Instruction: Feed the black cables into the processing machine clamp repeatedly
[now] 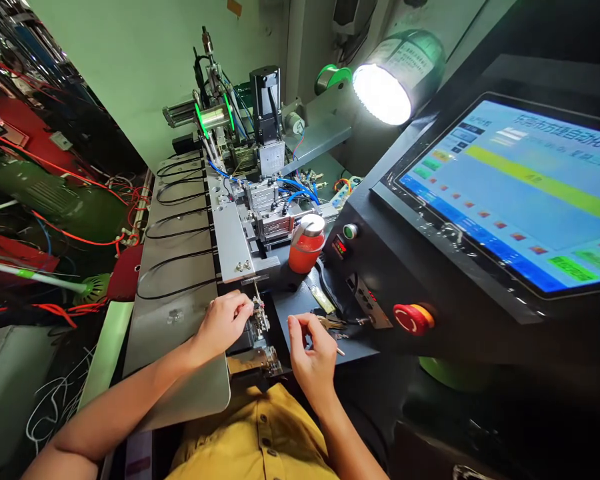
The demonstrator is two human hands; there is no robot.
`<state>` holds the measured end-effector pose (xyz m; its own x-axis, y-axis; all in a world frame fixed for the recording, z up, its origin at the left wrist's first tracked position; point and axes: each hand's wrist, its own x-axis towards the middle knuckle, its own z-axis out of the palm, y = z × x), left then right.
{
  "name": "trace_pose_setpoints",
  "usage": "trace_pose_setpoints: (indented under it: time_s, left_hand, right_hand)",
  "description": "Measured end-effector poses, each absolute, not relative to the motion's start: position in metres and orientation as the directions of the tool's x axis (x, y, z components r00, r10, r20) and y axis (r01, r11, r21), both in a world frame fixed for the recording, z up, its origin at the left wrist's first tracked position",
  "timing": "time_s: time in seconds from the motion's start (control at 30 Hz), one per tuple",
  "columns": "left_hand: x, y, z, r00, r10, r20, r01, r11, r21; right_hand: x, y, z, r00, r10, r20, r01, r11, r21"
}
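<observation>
My left hand (227, 321) is closed at the near end of the machine, its fingertips pinched beside a small metal fixture (261, 317). What those fingers hold, if anything, is too small to tell. To the right, my right hand (314, 347) is raised over the dark shelf (287, 307), thumb and forefinger close together and the other fingers curled. A thin tool with a pale tip shows behind this hand, but I cannot make out whether the hand grips it. Between the hands lies the fixture, above a brass-coloured block (247, 361).
A red bottle (307, 245) with a white lid stands beyond my right hand. Black cables loop over the grey metal table (180, 227) on the left. A lit lamp (390, 87), a control screen (520, 193) and a red stop button (413, 319) are on the right.
</observation>
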<state>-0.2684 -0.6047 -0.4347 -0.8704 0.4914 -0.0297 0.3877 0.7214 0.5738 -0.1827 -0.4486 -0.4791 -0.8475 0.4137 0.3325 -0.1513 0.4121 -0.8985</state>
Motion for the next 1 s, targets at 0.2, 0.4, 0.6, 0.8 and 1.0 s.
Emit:
trace_pose_setpoints:
  time_s: [0.2, 0.4, 0.6, 0.8, 1.0]
  left_hand:
    - [-0.269, -0.600, -0.432, -0.876, 0.482, -0.035, 0.394, 0.755, 0.524]
    - [-0.270, -0.596, -0.430, -0.883, 0.467, -0.047, 0.381, 0.773, 0.507]
    - [-0.269, -0.597, -0.431, -0.880, 0.473, -0.036, 0.391, 0.766, 0.511]
    - [-0.269, -0.598, -0.431, -0.880, 0.474, -0.038, 0.389, 0.763, 0.516]
    - [-0.269, -0.598, -0.431, -0.883, 0.468, -0.037, 0.387, 0.770, 0.507]
  right_hand:
    - [-0.193, -0.443, -0.484, -0.914, 0.327, 0.241, -0.129, 0.331, -0.935]
    - [-0.224, -0.437, -0.486, -0.985, 0.083, 0.152, -0.127, 0.252, -0.959]
    - [-0.223, -0.442, -0.482, -0.940, 0.132, 0.316, -0.253, 0.353, -0.901]
    - [-0.216, -0.448, -0.484, -0.915, 0.131, 0.382, -0.331, 0.302, -0.894]
    - [-0.220, -0.448, -0.484, -0.930, 0.161, 0.330, -0.260, 0.346, -0.902]
